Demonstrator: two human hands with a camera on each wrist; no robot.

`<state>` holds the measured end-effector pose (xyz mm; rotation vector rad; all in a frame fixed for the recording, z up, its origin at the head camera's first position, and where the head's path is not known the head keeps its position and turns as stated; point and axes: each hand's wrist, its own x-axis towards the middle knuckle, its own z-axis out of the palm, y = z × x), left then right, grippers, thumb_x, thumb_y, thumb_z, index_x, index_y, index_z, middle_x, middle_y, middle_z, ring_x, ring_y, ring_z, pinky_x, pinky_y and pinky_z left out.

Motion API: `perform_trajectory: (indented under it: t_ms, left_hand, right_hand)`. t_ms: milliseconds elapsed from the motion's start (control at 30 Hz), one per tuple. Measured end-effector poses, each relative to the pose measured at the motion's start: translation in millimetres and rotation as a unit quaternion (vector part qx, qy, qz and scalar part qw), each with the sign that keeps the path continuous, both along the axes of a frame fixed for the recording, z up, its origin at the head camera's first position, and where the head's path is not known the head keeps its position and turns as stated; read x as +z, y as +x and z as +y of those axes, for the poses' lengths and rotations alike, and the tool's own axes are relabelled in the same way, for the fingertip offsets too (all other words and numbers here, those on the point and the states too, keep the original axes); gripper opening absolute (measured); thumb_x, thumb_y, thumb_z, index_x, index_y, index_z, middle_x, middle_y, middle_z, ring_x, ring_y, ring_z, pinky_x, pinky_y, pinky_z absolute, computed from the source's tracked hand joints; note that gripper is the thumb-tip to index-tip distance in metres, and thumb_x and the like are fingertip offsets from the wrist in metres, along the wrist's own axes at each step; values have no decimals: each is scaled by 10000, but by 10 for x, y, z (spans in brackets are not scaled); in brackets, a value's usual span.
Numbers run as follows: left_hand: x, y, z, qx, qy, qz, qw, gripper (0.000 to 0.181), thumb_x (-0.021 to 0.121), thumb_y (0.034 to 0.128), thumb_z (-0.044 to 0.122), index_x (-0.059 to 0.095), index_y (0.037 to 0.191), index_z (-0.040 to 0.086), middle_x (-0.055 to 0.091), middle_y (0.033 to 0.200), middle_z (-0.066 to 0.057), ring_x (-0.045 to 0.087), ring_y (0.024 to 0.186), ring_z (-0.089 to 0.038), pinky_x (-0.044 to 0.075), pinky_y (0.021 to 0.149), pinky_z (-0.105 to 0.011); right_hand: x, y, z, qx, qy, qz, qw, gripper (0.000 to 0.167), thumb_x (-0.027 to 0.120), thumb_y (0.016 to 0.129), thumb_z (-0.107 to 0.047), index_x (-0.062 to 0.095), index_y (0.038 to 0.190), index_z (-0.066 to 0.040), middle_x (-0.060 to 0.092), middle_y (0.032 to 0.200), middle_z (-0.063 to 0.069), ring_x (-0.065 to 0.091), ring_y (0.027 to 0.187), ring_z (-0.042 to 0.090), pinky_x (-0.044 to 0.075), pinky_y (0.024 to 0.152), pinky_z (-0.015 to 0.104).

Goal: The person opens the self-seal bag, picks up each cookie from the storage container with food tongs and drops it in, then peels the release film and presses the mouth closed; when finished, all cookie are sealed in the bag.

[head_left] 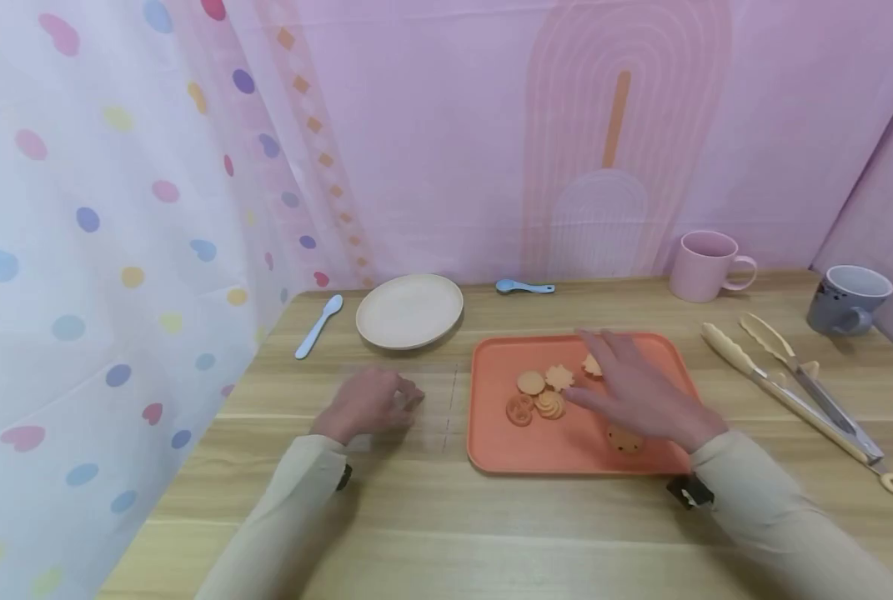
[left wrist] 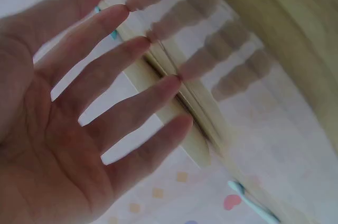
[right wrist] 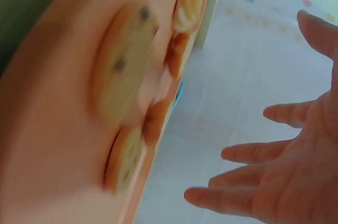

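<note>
In the head view my left hand (head_left: 367, 404) is over the table, left of an orange tray (head_left: 484, 454). The left wrist view shows this hand (left wrist: 79, 92) with fingers extended, their tips at a glossy, see-through sheet (left wrist: 274, 139) that mirrors them. My right hand (head_left: 634, 392) spreads its fingers above the tray, gripping nothing. Beneath and beside it lie a pretzel cookie (head_left: 520, 409), a swirl cookie (head_left: 549, 405), a round plain cookie (head_left: 531, 383), a flower-shaped cookie (head_left: 559, 377) and a chocolate chip cookie (head_left: 624, 439). Another cookie (head_left: 592, 365) is partly hidden by the fingers.
Behind my left hand stand a cream plate (head_left: 410, 311) and a light blue spoon (head_left: 319, 327). A smaller blue spoon (head_left: 524, 287) lies at the back. To the right are tongs (head_left: 806, 400), a pink mug (head_left: 703, 268) and a grey mug (head_left: 840, 304). Curtains hang behind.
</note>
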<state>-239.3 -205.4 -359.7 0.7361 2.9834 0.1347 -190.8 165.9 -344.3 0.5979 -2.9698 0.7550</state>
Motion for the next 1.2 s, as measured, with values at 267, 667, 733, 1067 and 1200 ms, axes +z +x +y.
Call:
perform_trajectory:
  t_ms: [267, 667, 733, 1067, 1200]
  left_hand:
    - [-26, -63, 167, 334, -297, 536, 9976, 199, 746, 729, 56, 783, 652, 235, 734, 702, 68, 566, 613, -113, 448, 486, -255]
    - [95, 30, 48, 615, 495, 962, 9922, 76, 806, 836, 167, 824, 909, 184, 805, 931, 1, 745, 862, -213, 603, 685, -372]
    - [123, 51, 36, 621, 690, 1034, 9903, 96, 815, 834, 210, 825, 924, 177, 805, 922, 0, 749, 869, -216, 605, 698, -377]
    - [199, 147, -45, 349, 1721, 1655, 9704, 101, 824, 815, 181, 823, 899, 127, 802, 894, -49, 769, 818, -220, 580, 672, -371]
    - [211, 172, -70, 245, 1808, 1830, 9660, 99, 822, 815, 174, 821, 894, 115, 801, 874, -55, 769, 794, -214, 572, 661, -369]
  right_hand:
    - [-45, -110, -355, 681, -868, -352, 9933, 802, 660, 960, -417, 271, 1576, -83, 332, 1593, 220, 369, 1458, 393, 376, 1173, 610]
    - [-162, -248, -1165, 622, -2400, -1650, 9546, 460, 618, 993, -264, 533, 1410, -89, 578, 1426, 153, 555, 1337, 322, 499, 1102, 486]
    - [-172, -284, -1280, 429, -2687, -1849, 9443, 387, 616, 993, -226, 587, 1354, -90, 630, 1349, 156, 623, 1237, 311, 564, 1011, 434]
    - [-109, -327, -1553, -219, -2897, -2203, 9312, 263, 613, 994, -203, 682, 1237, -132, 706, 1143, 156, 681, 848, 229, 566, 672, 282]
    - [-54, -288, -1565, -431, -2857, -1949, 9373, 220, 643, 974, -230, 718, 1174, -175, 652, 1007, 97, 564, 725, 167, 479, 572, 252]
